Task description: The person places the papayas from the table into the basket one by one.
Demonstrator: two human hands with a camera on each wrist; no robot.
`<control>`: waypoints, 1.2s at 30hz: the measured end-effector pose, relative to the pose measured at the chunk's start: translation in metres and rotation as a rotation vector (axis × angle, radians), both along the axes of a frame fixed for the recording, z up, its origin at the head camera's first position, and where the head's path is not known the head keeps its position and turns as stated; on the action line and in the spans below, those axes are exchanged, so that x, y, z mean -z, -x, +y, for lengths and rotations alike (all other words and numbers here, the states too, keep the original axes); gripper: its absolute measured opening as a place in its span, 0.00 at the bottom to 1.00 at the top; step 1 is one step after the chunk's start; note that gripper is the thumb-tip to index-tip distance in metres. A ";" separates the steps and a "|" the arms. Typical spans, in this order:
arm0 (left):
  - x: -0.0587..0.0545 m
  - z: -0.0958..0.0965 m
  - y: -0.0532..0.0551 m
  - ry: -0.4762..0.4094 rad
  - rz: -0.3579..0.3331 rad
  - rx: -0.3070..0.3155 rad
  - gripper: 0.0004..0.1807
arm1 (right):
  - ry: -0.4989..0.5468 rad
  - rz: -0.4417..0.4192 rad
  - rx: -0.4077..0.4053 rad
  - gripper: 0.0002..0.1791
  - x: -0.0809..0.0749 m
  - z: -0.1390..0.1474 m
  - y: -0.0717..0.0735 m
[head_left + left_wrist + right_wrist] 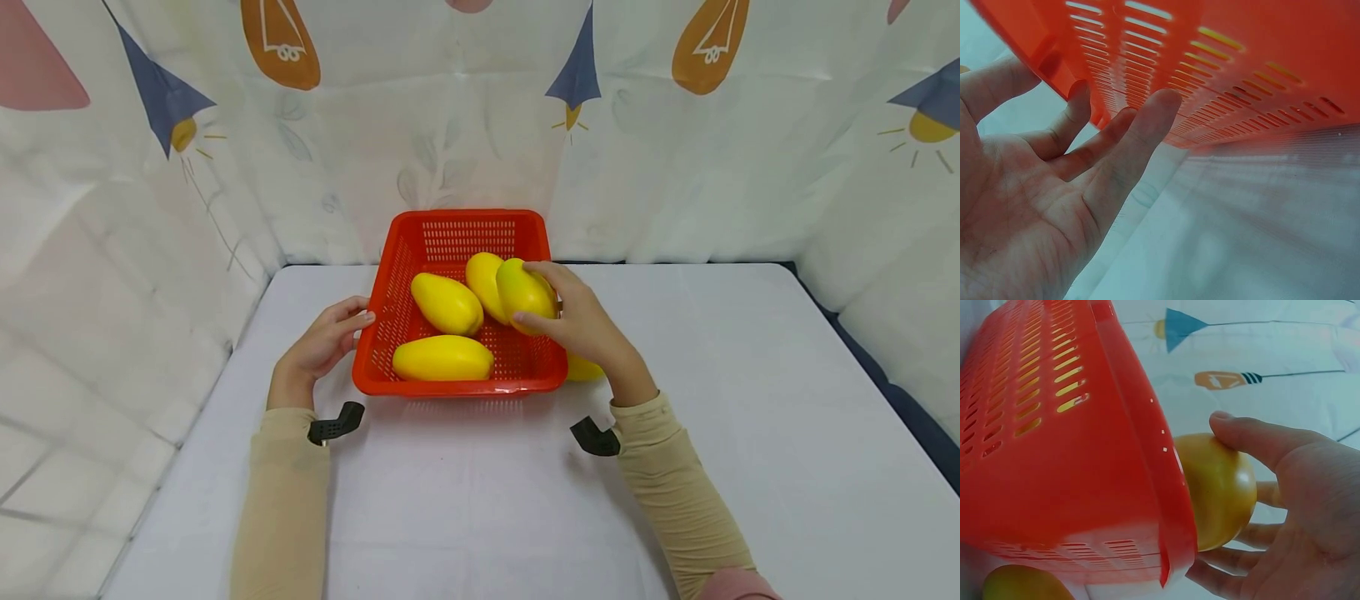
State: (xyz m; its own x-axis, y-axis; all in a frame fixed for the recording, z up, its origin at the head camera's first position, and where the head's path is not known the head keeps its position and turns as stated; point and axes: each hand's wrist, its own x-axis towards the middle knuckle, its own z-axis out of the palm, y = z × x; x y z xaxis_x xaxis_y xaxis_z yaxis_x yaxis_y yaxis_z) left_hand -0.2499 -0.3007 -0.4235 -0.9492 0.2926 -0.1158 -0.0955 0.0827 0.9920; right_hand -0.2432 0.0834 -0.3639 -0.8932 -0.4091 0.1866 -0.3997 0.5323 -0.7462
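Observation:
A red plastic basket (459, 388) with slotted walls stands on the table. My left hand (327, 340) holds its left rim, thumb over the edge; in the left wrist view the fingers (1147, 128) lie against the slotted outer wall. With my right hand (573, 310) I grip a yellow-green mango (525, 293) at the basket's right side, fingers and thumb spread around it. Seen from the right wrist, this mango (1219, 494) shows beyond the rim. Inside the basket are a left mango (447, 305), a front mango (442, 358) and a back mango (483, 279), partly hidden by the held one.
Another yellow mango (583, 368) lies on the table outside the basket's right wall, partly covered by basket and right wrist. The white-covered table (465, 492) meets a patterned curtain (480, 125) behind the basket. Black wrist mounts (335, 423) sit on both sleeves.

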 end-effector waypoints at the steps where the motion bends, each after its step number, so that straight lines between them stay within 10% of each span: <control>1: 0.000 0.000 0.000 -0.002 0.001 0.000 0.21 | -0.002 -0.001 -0.002 0.38 0.000 0.000 0.000; 36: 0.002 -0.002 0.001 -0.029 0.022 0.024 0.20 | -0.043 -0.026 -0.032 0.38 -0.001 -0.007 -0.004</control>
State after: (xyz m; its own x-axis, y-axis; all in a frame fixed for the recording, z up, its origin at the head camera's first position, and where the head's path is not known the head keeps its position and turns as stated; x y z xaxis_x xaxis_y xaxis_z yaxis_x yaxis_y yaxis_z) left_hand -0.2506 -0.3026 -0.4256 -0.9440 0.3185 -0.0864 -0.0724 0.0556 0.9958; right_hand -0.2388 0.0760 -0.3630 -0.8838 -0.4450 0.1448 -0.3978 0.5514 -0.7333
